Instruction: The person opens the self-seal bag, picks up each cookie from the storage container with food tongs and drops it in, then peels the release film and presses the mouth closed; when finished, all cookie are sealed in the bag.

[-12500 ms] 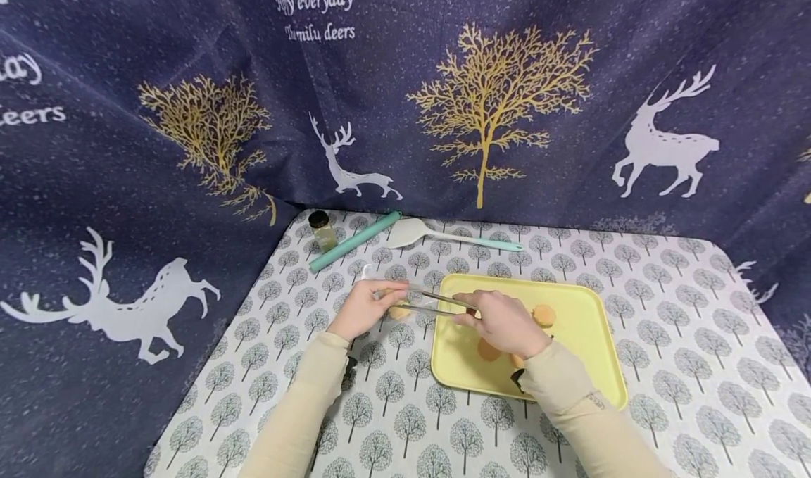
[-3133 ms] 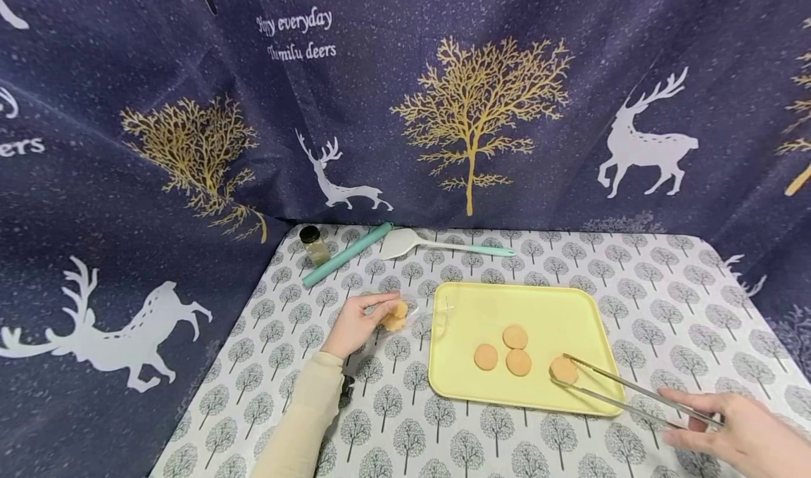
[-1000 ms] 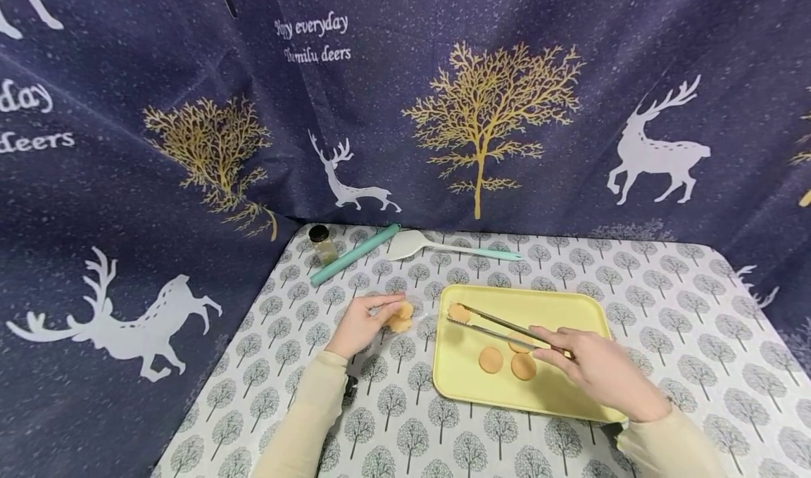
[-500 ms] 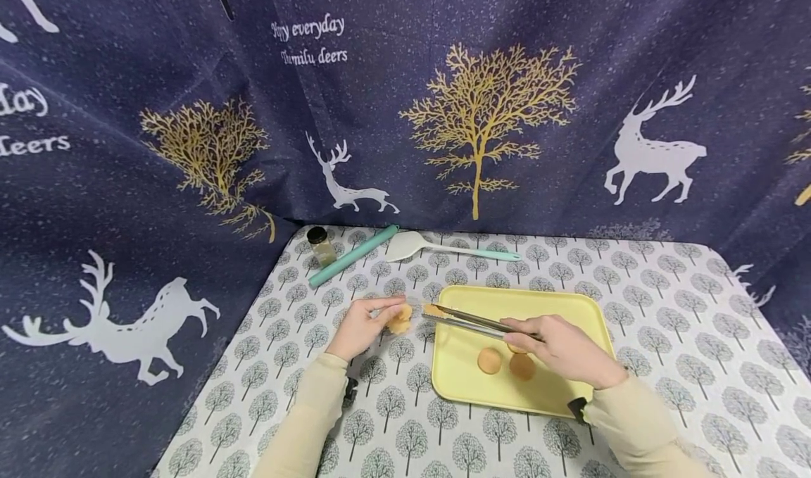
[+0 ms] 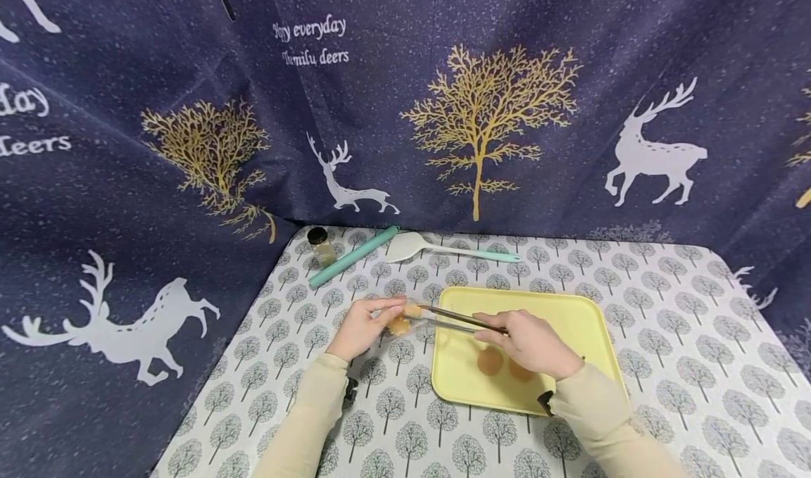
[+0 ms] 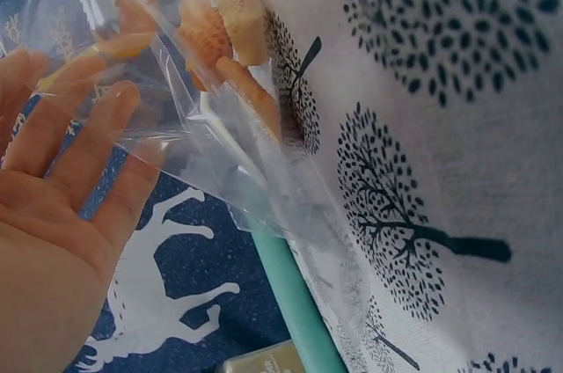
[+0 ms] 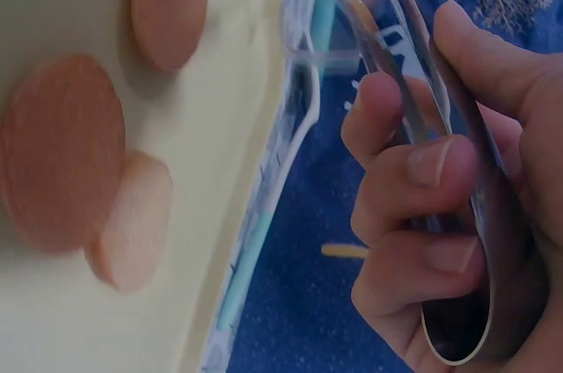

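My left hand (image 5: 364, 326) holds a clear plastic bag (image 6: 180, 157) just left of the yellow tray (image 5: 564, 316). Several round orange-brown cookies (image 6: 207, 39) show through its film in the left wrist view. My right hand (image 5: 529, 343) grips metal tongs (image 5: 455, 317), fingers and thumb wrapped round both arms. Between the tong tips, at the bag's mouth, is another cookie (image 5: 413, 310); whether it is fully inside the bag I cannot tell. Flat on the tray, partly beneath my right hand, lie a cookie (image 5: 489, 360) and a second cookie (image 5: 521, 369); the right wrist view shows a third cookie (image 7: 141, 223).
Toward the back of the tree-print tablecloth (image 5: 412, 422) lie a green roller (image 5: 355, 256) and a white turner (image 5: 408, 246) with a green handle. A jar (image 5: 322, 246) with a black lid stands at the back left corner. A dark deer-print curtain (image 5: 380, 98) hangs behind.
The tongs picked up a cookie at the tray's right, carried it left across the tray, and now have it at the bag. My left hand has stayed nearly still with the bag.
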Tool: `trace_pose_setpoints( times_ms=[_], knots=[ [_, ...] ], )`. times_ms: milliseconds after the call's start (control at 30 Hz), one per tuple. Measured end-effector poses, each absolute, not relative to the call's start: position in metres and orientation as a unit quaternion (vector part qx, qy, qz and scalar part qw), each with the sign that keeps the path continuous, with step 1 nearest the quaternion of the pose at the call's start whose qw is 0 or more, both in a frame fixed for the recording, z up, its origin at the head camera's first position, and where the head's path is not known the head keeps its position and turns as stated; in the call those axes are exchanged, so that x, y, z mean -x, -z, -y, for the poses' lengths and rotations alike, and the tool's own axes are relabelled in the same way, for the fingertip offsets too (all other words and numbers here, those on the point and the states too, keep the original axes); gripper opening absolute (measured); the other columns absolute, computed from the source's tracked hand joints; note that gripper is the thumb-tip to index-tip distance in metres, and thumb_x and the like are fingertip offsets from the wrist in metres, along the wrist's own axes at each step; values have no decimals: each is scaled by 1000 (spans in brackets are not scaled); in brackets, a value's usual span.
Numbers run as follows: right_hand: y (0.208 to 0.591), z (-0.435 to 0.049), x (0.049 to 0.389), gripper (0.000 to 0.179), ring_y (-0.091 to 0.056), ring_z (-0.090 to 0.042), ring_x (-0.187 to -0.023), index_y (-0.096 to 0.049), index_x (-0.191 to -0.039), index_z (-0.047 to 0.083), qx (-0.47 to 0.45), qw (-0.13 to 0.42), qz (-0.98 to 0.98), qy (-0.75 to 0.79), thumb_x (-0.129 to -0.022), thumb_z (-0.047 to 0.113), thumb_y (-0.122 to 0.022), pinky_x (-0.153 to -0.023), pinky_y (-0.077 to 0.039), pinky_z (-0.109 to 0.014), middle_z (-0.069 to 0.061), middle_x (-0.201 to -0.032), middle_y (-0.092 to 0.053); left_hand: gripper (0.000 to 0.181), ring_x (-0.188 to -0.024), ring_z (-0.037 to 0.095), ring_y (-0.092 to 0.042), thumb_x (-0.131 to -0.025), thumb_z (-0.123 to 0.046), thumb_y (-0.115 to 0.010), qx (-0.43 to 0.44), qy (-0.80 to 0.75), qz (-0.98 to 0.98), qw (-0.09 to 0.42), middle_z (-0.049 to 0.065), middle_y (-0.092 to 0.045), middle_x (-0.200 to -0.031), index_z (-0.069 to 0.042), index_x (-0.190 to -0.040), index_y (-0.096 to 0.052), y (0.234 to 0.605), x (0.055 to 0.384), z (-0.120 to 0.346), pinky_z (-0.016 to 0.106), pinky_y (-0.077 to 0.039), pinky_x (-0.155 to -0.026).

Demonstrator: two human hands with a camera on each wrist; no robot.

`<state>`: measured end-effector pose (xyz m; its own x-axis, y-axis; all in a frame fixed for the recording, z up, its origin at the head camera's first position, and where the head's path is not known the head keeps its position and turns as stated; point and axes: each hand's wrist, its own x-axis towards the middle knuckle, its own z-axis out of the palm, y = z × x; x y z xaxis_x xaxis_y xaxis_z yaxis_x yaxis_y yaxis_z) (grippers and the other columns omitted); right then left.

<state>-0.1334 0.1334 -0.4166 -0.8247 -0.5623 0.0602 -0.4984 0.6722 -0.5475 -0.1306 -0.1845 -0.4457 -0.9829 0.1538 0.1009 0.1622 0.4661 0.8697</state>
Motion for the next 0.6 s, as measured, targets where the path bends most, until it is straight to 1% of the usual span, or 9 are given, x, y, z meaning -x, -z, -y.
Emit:
trace_pose_setpoints(
  times_ms=[33,133,200,333,433,533,600],
  knots=[
    [418,-131,133,50,-45,-7,-56,-64,-129,11,287,59,-913,286,-92,46,-61,-48,-42,-26,-11,-120,-68,24,-34,7,-25,-93,-26,-66,90,511,855,2,-1,-69,-118,-18,-115,-73,446,130,184,22,-28,-30],
    [421,-124,134,54,-44,-6,-57,-64,-128,13,280,54,-913,291,-90,51,-60,-45,-38,-26,-9,-116,-69,22,-34,5,-25,-93,-25,-67,86,510,856,3,-2,-69,-117,-20,-114,-73,446,131,184,22,-30,-31],
    [424,-120,134,53,-45,-7,-58,-65,-128,14,279,47,-914,290,-90,51,-61,-45,-38,-26,-7,-113,-70,22,-34,3,-25,-93,-24,-67,86,508,857,5,-2,-70,-116,-20,-113,-73,446,131,184,22,-31,-32],
    [428,-115,135,46,-50,-8,-65,-65,-127,14,282,32,-916,283,-91,42,-65,-48,-41,-26,-5,-110,-71,23,-32,-4,-24,-93,-21,-66,86,507,858,10,2,-71,-112,-17,-115,-73,447,131,182,22,-30,-34],
    [431,-112,135,43,-51,-9,-67,-65,-127,13,282,25,-919,276,-91,37,-67,-51,-43,-27,-6,-108,-71,22,-32,-9,-21,-93,-18,-66,81,508,857,18,3,-72,-111,-15,-114,-73,444,129,180,22,-28,-35],
    [432,-111,135,44,-52,-10,-68,-65,-127,13,281,23,-920,273,-91,36,-67,-52,-44,-27,-7,-107,-72,20,-36,-8,-21,-93,-12,-66,74,509,857,27,3,-70,-114,-14,-112,-73,437,125,175,22,-30,-38],
    [433,-110,135,45,-53,-10,-69,-64,-128,13,276,24,-921,274,-91,37,-67,-53,-45,-28,-7,-108,-71,20,-37,-5,-20,-93,-9,-65,72,510,856,29,5,-70,-116,-10,-111,-73,431,122,173,21,-29,-38]
  ],
)
